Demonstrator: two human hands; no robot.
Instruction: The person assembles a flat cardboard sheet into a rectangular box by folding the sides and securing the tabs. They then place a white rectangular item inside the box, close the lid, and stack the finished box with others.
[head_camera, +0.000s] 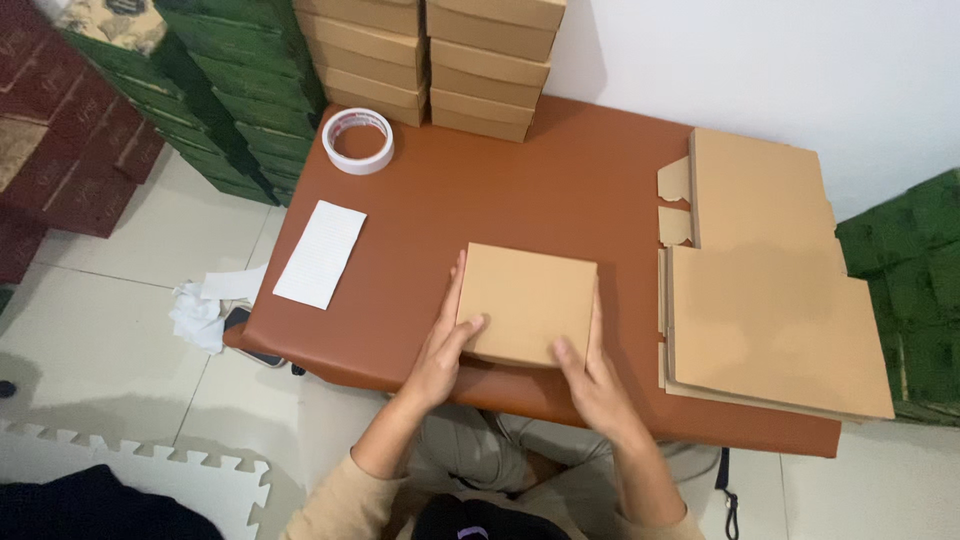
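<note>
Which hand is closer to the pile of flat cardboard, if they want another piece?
The right hand, probably. It grips the folded box's right edge, on the same side as the flat cardboard pile. The left hand holds the box's far side, so it would have to cross over.

The setting was a small packing workroom, apparently set up in a home. A low brown table (560, 190) stood on a pale tiled floor (120, 290) against a white wall (760, 60). Finished cardboard boxes (430, 55) were stacked at its far edge, and flat unfolded box blanks (770, 300) lay piled on its right side. A roll of tape (357, 141) sat near the stacks. Green cartons (240, 90) and dark red cartons (70, 130) were heaped on the floor, beside a foam mat (200, 480).
</note>
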